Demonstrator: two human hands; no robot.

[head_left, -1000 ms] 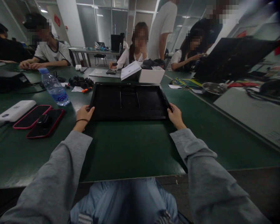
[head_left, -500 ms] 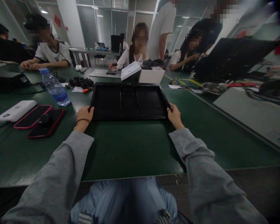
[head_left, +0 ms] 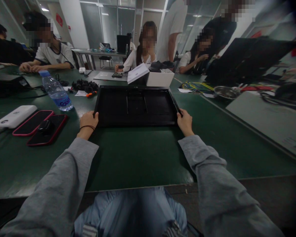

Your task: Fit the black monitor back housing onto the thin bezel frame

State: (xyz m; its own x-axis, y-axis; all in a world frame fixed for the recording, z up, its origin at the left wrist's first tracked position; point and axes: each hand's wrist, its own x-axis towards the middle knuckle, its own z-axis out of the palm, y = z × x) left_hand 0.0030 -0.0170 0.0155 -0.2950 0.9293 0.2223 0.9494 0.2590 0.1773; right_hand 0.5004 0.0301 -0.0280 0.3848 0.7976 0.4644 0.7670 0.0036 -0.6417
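Note:
A flat black tray (head_left: 118, 122) with a raised rim and ribs inside lies on the green table in front of me. My left hand (head_left: 88, 120) grips its near left corner, fingers curled over the rim, a dark band on the wrist. My right hand (head_left: 185, 121) holds the near right corner the same way. Both of my arms wear grey sleeves.
A water bottle (head_left: 56, 92) stands left of the tray. Two red-cased phones (head_left: 40, 126) and a white power bank (head_left: 14, 116) lie further left. A white box (head_left: 150, 77) sits behind the tray. A metal bowl (head_left: 225, 92) and cables are at right. Several people sit across the table.
Almost nothing has moved. Both hands stay on the tray's near corners; the view has shifted slightly.

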